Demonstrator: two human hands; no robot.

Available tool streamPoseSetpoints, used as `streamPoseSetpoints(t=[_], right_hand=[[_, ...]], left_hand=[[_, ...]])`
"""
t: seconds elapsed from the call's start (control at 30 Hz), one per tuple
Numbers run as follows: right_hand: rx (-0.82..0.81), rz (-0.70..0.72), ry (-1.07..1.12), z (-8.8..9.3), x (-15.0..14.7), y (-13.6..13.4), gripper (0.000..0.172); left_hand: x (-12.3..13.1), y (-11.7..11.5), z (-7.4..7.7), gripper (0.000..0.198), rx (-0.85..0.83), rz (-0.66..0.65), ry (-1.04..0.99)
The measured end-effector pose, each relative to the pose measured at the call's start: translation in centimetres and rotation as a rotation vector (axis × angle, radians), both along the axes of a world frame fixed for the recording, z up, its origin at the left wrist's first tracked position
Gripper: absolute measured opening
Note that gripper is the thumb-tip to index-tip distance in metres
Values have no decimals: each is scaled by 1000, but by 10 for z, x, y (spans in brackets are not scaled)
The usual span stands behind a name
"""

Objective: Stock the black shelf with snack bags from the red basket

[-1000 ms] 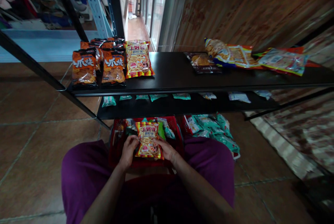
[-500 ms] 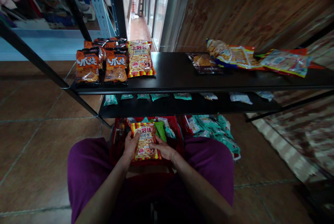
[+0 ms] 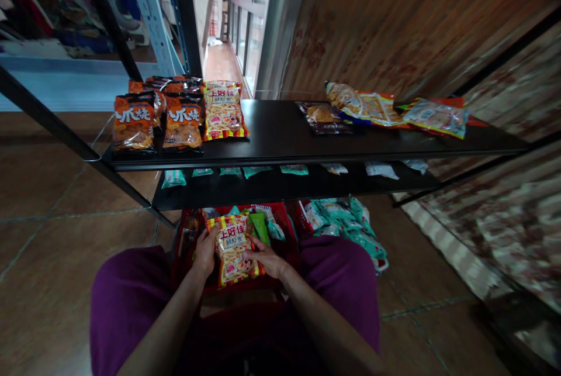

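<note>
A yellow and red bag of prawn crackers (image 3: pixel 235 253) is held between my two hands, over a red basket (image 3: pixel 289 230) between my knees. My left hand (image 3: pixel 205 252) grips its left edge, and my right hand (image 3: pixel 267 259) has hold of the right side with the thumb on the front. Inside the basket, behind the bag, lie a green packet (image 3: pixel 259 227) and other snack packets. A matching prawn cracker bag (image 3: pixel 222 110) stands upright on the black shelf (image 3: pixel 272 130), beside several orange and black snack bags (image 3: pixel 183 124).
To the right on the shelf lie a dark brown packet (image 3: pixel 323 117), a yellow and blue bag (image 3: pixel 363 108) and a clear-fronted packet (image 3: pixel 438 117). Teal packets (image 3: pixel 256 171) line the lower shelf. A second red basket (image 3: pixel 303 216) overflows with teal bags (image 3: pixel 346 218).
The view has shifted, so the shelf sits lower and further left. The held bag now tilts slightly, and my left thumb no longer covers its front lettering.
</note>
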State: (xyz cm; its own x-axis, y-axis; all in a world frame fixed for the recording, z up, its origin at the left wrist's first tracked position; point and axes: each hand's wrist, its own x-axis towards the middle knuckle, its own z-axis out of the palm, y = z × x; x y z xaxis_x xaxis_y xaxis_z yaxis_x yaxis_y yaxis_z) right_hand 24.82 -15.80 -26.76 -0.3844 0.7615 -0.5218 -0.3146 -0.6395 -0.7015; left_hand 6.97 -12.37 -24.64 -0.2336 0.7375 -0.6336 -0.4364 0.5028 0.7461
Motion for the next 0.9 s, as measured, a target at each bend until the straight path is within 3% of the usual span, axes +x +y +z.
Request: streamPoseSetpoints(t=[0.1, 0.33, 0.7, 0.9], right_hand=[[35, -19, 22, -1, -3, 1, 62], [89, -236, -39, 8, -7, 21, 44], [-24, -321, -106, 28, -8, 47, 29], [-31, -392, -106, 30, -13, 51, 29]], left_hand=[[2, 1, 2, 34, -31, 62, 32], [3, 0, 2, 32, 16, 2, 0], [2, 1, 9, 40, 100, -26, -77], [-1, 3, 7, 39, 106, -13, -95]])
